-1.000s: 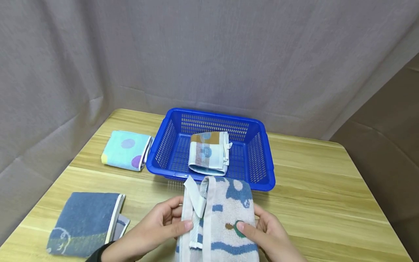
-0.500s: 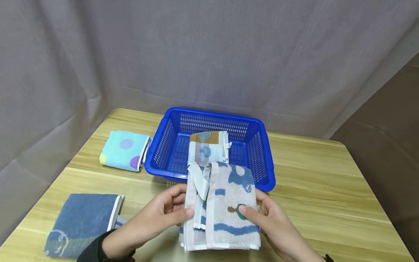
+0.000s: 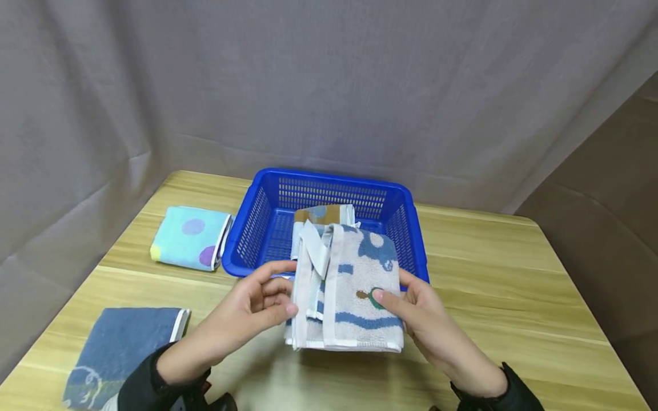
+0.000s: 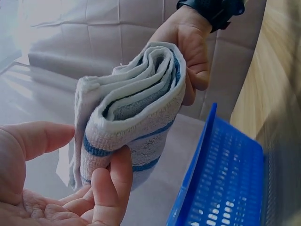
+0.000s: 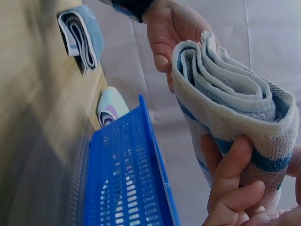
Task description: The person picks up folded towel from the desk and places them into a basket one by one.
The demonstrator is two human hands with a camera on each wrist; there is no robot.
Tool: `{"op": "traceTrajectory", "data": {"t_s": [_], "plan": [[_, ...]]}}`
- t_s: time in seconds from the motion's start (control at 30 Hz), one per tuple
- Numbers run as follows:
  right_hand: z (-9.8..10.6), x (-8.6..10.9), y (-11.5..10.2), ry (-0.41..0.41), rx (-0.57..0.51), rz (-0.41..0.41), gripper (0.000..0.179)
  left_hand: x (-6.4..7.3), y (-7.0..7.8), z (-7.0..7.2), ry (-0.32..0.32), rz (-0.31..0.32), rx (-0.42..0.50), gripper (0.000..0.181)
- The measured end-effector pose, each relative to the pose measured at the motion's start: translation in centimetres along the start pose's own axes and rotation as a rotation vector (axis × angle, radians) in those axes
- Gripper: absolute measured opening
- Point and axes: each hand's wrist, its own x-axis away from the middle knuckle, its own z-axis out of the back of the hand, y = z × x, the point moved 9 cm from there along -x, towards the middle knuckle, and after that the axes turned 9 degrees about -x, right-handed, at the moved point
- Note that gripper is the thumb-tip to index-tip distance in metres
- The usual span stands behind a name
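A folded white-and-blue patterned towel (image 3: 360,319), with a white hanging loop (image 3: 315,251), is held in the air over the front rim of the blue plastic basket (image 3: 334,174). My right hand (image 3: 429,311) grips its right side, thumb on top and fingers beneath. At its left edge my left hand (image 3: 247,305) holds it, the thumb at the side and the fingers (image 4: 121,174) underneath. Several layers of the towel (image 5: 235,99) show at its near end in the right wrist view. Inside the basket lies a folded brown-and-white towel (image 3: 329,214), partly hidden behind the held one.
Left of the basket lies a folded light-blue towel (image 3: 190,234) with purple dots, close to the rim. A folded dark-blue towel (image 3: 128,337) is at the front left, partly behind the left sleeve. The wooden table (image 3: 493,285) extends to the right; a grey curtain (image 3: 329,85) hangs behind.
Both hands have carried the white-and-blue towel forward and upward, from in front of the basket to over its front rim. It now covers much of the brown-and-white towel.
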Motion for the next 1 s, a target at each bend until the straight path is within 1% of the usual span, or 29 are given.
{"op": "traceTrajectory", "data": {"t_s": [0.17, 0.33, 0.53, 0.7, 0.83, 1.0], "plan": [[1.1, -1.7, -0.1, 0.04, 0.017, -0.008, 0.049, -0.9, -0.3, 0.9, 0.038, 0.008, -0.027, 0.051], [2.0, -3.2, -0.2, 0.071, 0.048, -0.03, 0.048, -1.4, -0.8, 1.5, 0.065, 0.025, -0.041, 0.051], [2.4, -4.1, -0.2, 0.076, 0.073, -0.045, 0.048, -1.7, -1.1, 1.9, 0.058, 0.037, -0.04, 0.051], [2.3, -4.8, -0.3, 0.076, 0.104, -0.054, 0.048, -1.7, -1.5, 2.3, 0.047, 0.076, -0.06, 0.051], [2.5, -5.2, -0.4, 0.095, 0.139, -0.067, 0.048, -1.7, -1.7, 2.6, 0.055, 0.105, -0.083, 0.052], [2.9, -5.6, -0.1, 0.13, 0.131, -0.102, 0.046, -2.1, -1.6, 2.9, 0.068, 0.113, -0.084, 0.051]]}}
